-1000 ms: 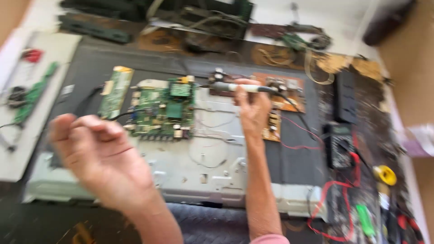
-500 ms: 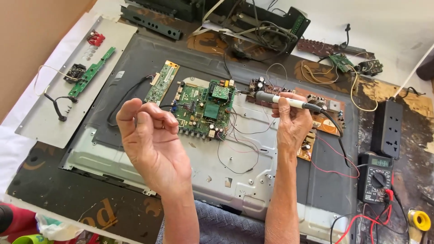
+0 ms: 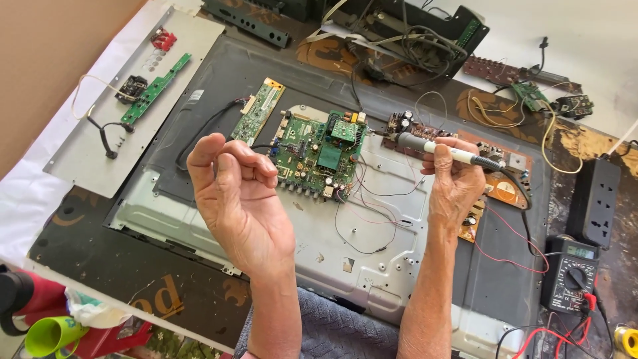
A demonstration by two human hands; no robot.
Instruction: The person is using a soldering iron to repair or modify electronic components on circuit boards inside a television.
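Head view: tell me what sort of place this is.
Probably an electronics repair bench: the right hand holds a soldering iron over an opened flat panel's green circuit board, with a multimeter alongside.
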